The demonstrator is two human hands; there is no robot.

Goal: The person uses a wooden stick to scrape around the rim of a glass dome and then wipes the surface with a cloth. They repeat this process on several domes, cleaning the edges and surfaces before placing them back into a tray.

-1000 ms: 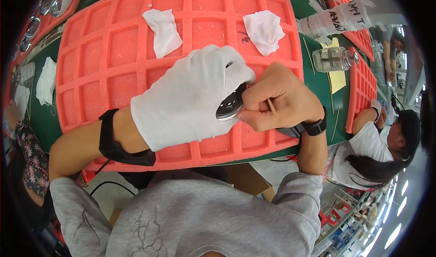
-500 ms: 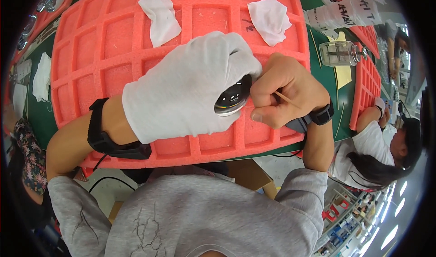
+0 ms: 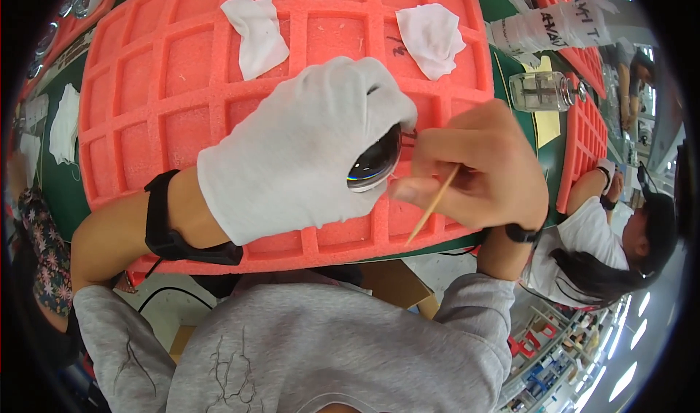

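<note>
My left hand (image 3: pixel 306 150), in a white glove, is closed around a dark, glossy round lens (image 3: pixel 375 158) with a pale rim along its lower edge. The glove's fingers cover most of the lens. Just to its right, my bare right hand (image 3: pixel 477 172) is curled around a thin wooden stick (image 3: pixel 435 205), whose free end points down and to the left. The right thumb is close to the lens edge; whether they touch I cannot tell. Both hands are above a pink foam tray (image 3: pixel 189 78) divided into square pockets.
Two white cloths (image 3: pixel 257 37) (image 3: pixel 432 41) lie on the tray's far side. A clear glass bottle (image 3: pixel 539 92) with a metal top rests on yellow paper (image 3: pixel 547 127) to the right. Another white cloth (image 3: pixel 64 125) lies left. A co-worker (image 3: pixel 598 231) sits at the right.
My right hand has drawn slightly right, away from the lens, and the stick has swung so its end points downward. My left hand still holds the lens in nearly the same place.
</note>
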